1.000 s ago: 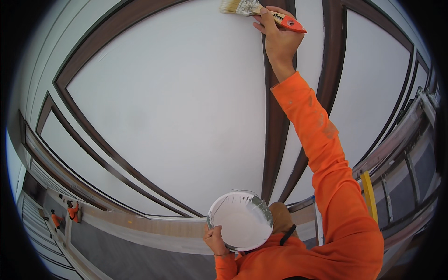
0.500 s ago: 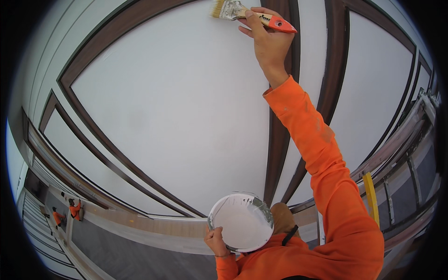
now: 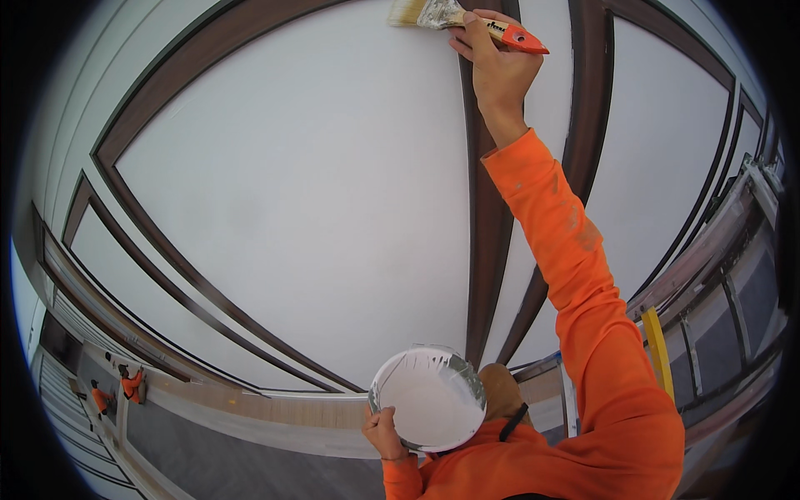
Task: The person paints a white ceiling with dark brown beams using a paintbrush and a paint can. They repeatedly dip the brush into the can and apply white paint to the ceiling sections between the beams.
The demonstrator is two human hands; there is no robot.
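High up against the white wall panel (image 3: 317, 192), my right hand (image 3: 504, 79) is closed round the handle of a flat paintbrush (image 3: 523, 39). The handle is bare wood with a red end; the metal band is smeared with white paint. Its pale bristles lie at the panel's upper part, though I cannot tell how firmly they touch. Low in front of my body, my left hand (image 3: 384, 433) grips the rim of a round bucket (image 3: 475, 379) of white paint, the thumb over the edge. Dark drips streak the bucket's inner wall.
Dark brown moulding (image 3: 490, 225) frames the panel. On the right stand metal scaffold or ladder rails (image 3: 733, 317) and a yellow bar (image 3: 657, 354). Far below left, two people in orange (image 3: 132, 385) work by the wall, along the grey floor (image 3: 242, 454).
My right hand and the paintbrush have shifted slightly to the right. The view has moved a little too. My left hand keeps its hold on the bucket.
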